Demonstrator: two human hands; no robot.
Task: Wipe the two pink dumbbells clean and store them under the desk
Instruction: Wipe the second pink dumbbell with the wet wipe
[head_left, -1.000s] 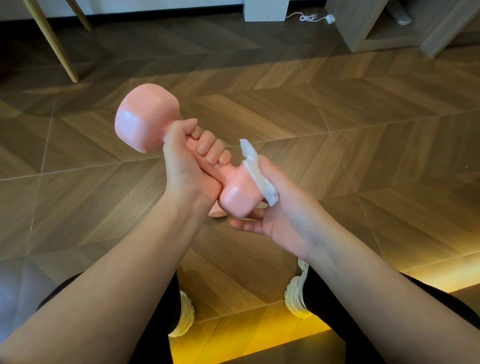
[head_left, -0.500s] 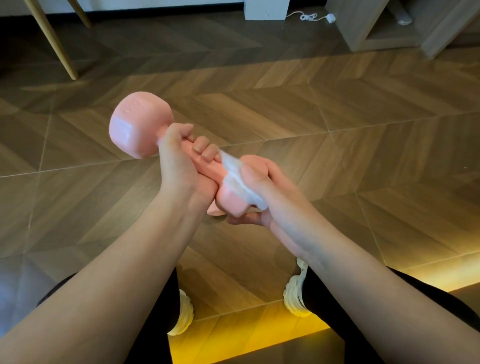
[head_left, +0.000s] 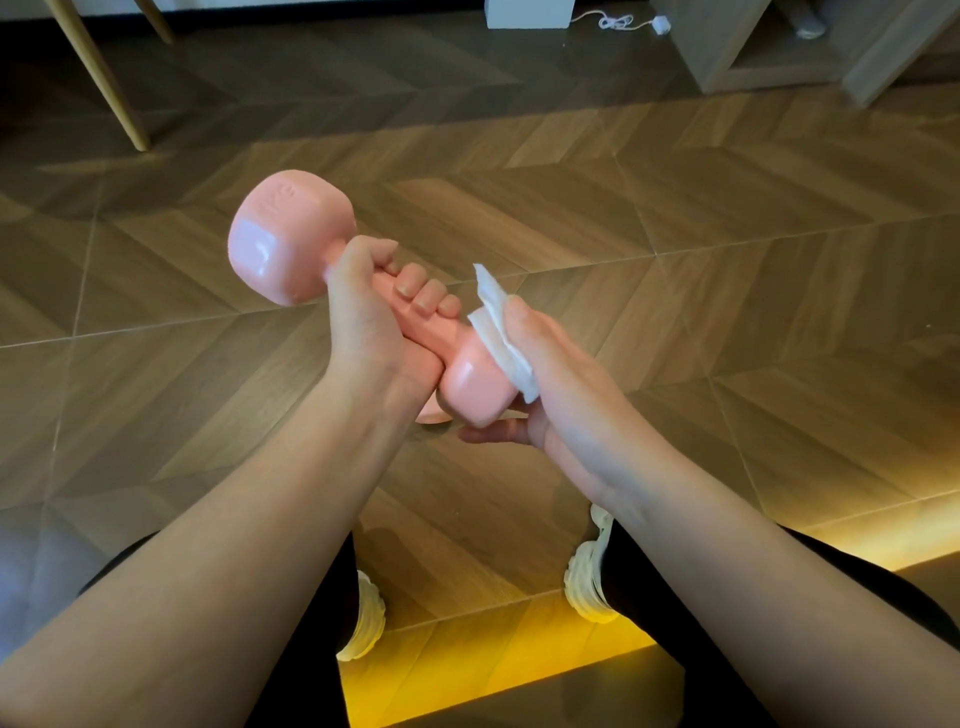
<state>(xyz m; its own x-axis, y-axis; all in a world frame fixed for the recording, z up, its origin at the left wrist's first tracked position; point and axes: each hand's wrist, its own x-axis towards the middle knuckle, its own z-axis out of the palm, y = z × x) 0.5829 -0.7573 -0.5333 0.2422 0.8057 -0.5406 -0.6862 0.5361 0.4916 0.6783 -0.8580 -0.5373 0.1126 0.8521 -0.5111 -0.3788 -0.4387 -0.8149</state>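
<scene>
While the left hand (head_left: 363, 322) wraps its fingers tight round the handle of one pink dumbbell (head_left: 280, 244), held tilted in the air above the wooden floor (head_left: 675, 234), the right hand (head_left: 561, 384) clamps one folded white wipe (head_left: 498, 332) with its thumb against the near head, fingers reaching underneath. Raised lettering on the far head is too blurred to read. Two pale shoes (head_left: 589, 582) stand on the floor below the two forearms.
</scene>
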